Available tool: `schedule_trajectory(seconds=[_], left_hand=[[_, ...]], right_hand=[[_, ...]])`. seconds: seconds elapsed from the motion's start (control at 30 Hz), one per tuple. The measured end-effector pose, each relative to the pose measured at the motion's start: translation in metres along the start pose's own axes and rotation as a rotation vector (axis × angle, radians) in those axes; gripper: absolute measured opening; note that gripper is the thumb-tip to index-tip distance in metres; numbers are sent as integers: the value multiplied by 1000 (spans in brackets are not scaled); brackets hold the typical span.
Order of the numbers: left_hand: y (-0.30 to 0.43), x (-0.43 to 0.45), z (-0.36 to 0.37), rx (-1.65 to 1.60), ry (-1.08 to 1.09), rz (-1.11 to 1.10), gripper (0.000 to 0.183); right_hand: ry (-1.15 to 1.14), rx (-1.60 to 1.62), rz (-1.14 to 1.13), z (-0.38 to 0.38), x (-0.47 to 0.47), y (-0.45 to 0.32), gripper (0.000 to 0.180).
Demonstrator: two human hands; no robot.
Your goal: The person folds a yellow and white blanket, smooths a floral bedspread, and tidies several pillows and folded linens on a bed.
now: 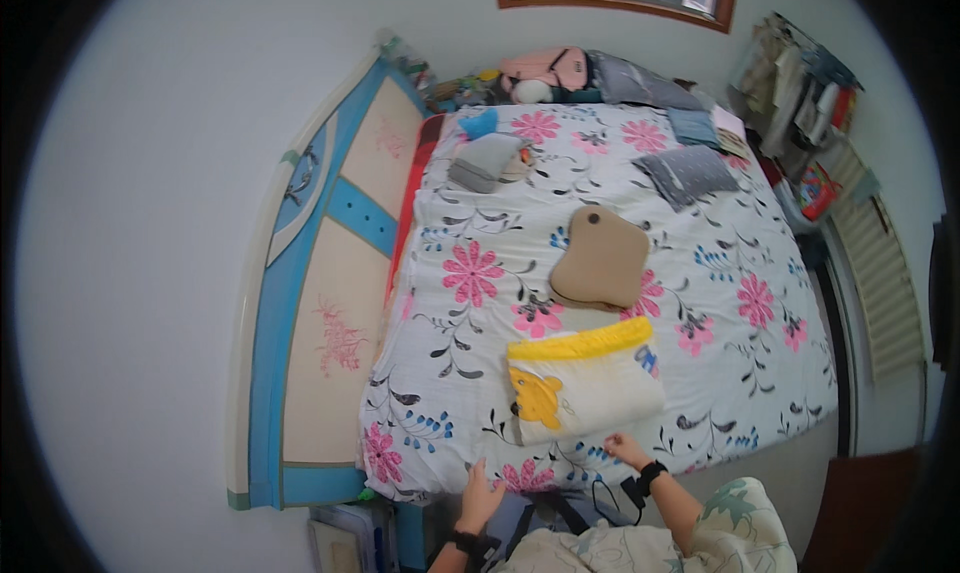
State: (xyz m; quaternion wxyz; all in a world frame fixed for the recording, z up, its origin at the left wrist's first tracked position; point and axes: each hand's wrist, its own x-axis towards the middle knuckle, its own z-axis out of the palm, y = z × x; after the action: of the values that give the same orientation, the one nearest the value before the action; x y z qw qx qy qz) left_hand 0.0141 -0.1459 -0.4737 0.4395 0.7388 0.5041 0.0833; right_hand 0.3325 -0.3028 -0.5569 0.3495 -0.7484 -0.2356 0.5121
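A folded white blanket [592,389] with a yellow border and a yellow cartoon animal head lies on the near half of the bed, which has a floral bedsheet [457,325]. My right hand [628,448], its fingers curled, is just below the blanket's near edge; whether it touches the sheet is unclear. At the bed's near edge is my left hand [481,498], fingers and thumb spread, holding nothing. Both wrists wear black bands. Beyond the blanket rests a tan contoured cushion [601,258] with a dark round spot.
A blue and cream headboard [330,333] borders the bed's left. Farther back lie a grey dotted pillow [688,175], a grey cushion [484,162] and folded clothes [694,127]. A pink backpack [546,70] is by the far wall. Clothes hang on a rack [799,85] at right.
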Motion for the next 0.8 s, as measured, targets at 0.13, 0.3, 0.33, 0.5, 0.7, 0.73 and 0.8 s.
schedule_trajectory(seconds=[0.13, 0.3, 0.33, 0.5, 0.7, 0.73, 0.8], left_hand=[[35, 7, 3, 64, -53, 98, 62], [48, -8, 3, 32, -194, 146, 62], [40, -15, 5, 110, -164, 213, 61], [33, -5, -13, 145, -297, 165, 59], [-27, -6, -22, 177, -230, 151, 54], [-61, -4, -15, 112, -186, 126, 51], [-91, -8, -23, 149, -245, 53, 48]], right_hand=[[306, 221, 15, -41, -29, 9, 21], [459, 335, 35, -55, -82, 37, 19], [491, 372, 49, -55, -95, 31, 19], [567, 290, -18, -58, -99, 17, 13], [600, -166, -331, -66, -80, -25, 7], [610, -298, -416, -71, -70, -39, 7], [546, -308, -323, -83, -69, -67, 9]])
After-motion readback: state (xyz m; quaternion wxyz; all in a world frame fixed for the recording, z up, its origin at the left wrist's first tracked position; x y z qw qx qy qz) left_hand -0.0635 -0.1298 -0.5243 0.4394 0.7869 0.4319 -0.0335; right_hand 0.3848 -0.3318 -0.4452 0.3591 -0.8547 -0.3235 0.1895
